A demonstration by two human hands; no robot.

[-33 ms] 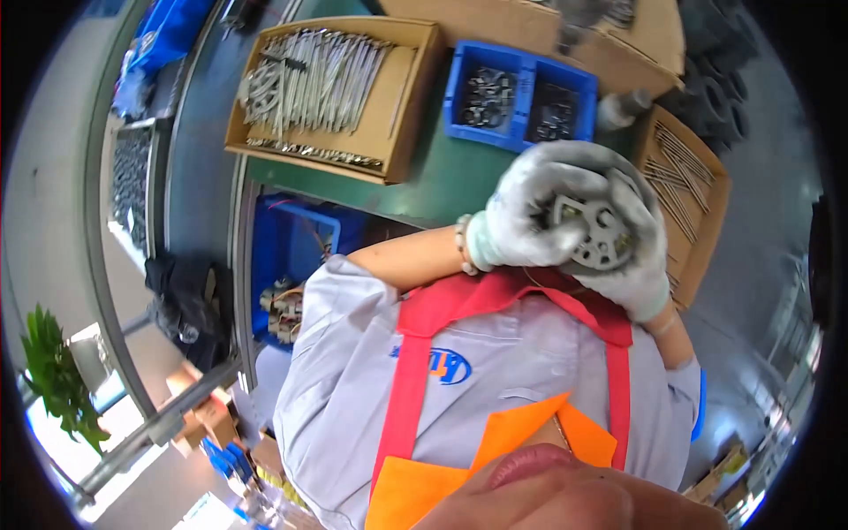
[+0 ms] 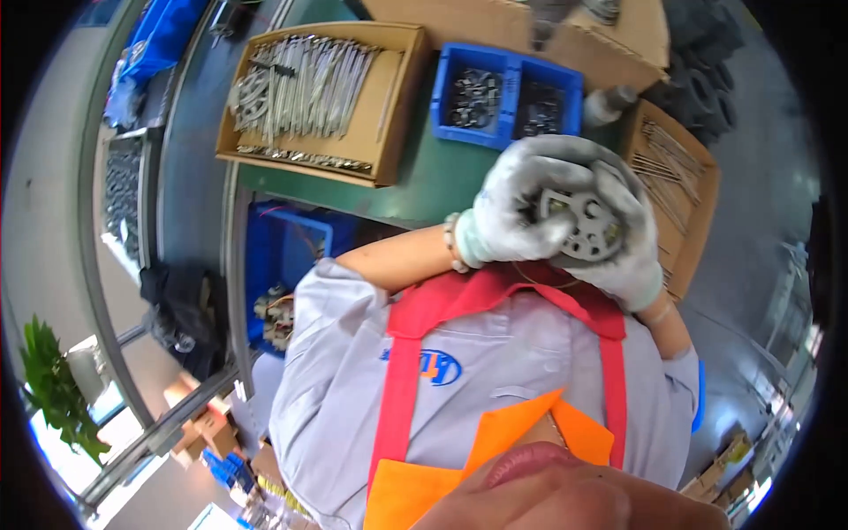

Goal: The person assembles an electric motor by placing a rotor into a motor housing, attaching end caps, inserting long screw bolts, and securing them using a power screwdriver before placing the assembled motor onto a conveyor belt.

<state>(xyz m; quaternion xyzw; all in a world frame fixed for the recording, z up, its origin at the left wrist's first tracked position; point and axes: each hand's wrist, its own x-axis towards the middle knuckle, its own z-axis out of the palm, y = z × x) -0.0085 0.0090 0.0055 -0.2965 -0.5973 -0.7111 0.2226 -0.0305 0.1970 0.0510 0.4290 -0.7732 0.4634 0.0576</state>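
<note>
Close in front of my chest, both hands in whitish, grey-smudged gloves hold a round grey metal part (image 2: 590, 231) with several holes in its face. My left hand (image 2: 517, 212) curls round its left side, the thumb lying against the face. Around the right side wraps my right hand (image 2: 634, 256), its fingers closed. The back of the part is hidden by the gloves, so I cannot tell how deep it is. Just beyond my hands, a blue two-compartment bin (image 2: 508, 102) holds small metal pieces on one side and dark ones on the other.
On the green tabletop (image 2: 415, 193), a cardboard tray (image 2: 369, 106) at left holds long metal pins. Another cardboard tray (image 2: 692, 243) with thin rods lies at right, near a white bottle (image 2: 601, 109). Behind stands a cardboard box (image 2: 623, 40). A blue crate (image 2: 296, 215) sits below the tabletop.
The whole view has shifted slightly, the table things now lying a little further left. Both hands keep the same hold on the round metal part.
</note>
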